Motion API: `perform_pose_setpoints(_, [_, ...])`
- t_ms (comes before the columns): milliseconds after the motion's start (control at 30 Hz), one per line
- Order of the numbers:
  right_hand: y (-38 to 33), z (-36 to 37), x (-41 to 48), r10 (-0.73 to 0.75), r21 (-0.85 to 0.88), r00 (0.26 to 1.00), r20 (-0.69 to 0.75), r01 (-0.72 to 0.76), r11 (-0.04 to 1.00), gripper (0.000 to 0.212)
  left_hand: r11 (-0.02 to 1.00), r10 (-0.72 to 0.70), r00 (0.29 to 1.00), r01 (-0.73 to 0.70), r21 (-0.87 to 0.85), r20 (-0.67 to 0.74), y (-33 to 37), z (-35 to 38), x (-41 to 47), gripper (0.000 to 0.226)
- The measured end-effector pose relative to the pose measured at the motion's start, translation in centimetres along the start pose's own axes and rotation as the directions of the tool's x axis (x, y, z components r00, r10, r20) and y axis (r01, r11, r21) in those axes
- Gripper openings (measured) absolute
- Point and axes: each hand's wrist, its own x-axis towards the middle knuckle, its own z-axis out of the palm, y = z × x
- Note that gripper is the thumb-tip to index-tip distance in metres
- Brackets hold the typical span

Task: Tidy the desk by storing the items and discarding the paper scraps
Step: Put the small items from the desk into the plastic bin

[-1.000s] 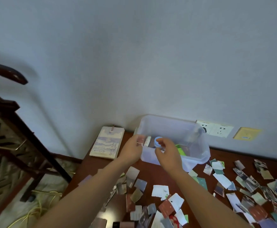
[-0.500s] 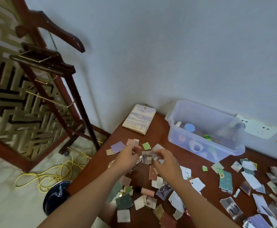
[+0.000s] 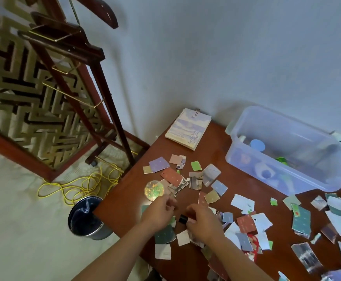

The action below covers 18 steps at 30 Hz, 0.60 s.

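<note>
Paper scraps [image 3: 244,202] litter the desk [image 3: 216,153] (bin [image 3: 85,219] on the floor).

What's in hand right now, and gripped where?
Right hand pinches a small tube by its pale body, black-capped end sticking out. Left hand looks empty.

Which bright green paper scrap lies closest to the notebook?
The rectangular green scrap just in front of the notebook; the other green bits are smaller and lie farther away.

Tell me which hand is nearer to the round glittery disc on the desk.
Left. The left hand sits just beside the glittery disc, on the person's side of it; the right hand is farther right, pinching a black-capped tube.
</note>
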Motion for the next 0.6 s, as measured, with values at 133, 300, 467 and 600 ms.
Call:
perform_pose_setpoints(133, [-0.1, 0.8, 0.2, 0.002, -0.067, 1.0, 0.03, 0.0, 0.998, 0.031, 1.0, 0.007, 1.0, -0.007, 0.007, -0.016, -0.7, 0.6, 0.0, 0.015])
perform_pose_setpoints(300, [0.0, 1.4, 0.9, 0.029, -0.102, 0.998, 0.053, -0.023, 0.994, 0.033, 1.0, -0.013, 0.999, 0.013, 0.006, -0.041, -0.8, 0.5, 0.6, 0.01])
perform_pose_setpoints(467, [-1.5, 0.9, 1.8, -0.009, 0.046, 0.999, 0.039, 0.007, 0.999, 0.026, 0.999, -0.044, 0.992, 0.045, 0.006, -0.121, -0.9, -1.1, 1.2, 0.029])
perform_pose_setpoints(600, [-3.2, 0.7, 3.4, 0.047, 0.162, 0.999, 0.006, -0.048, 0.986, 0.02, 0.995, -0.017, 0.973, 0.038, 0.089, -0.229, -0.9, -2.6, 2.3, 0.031])
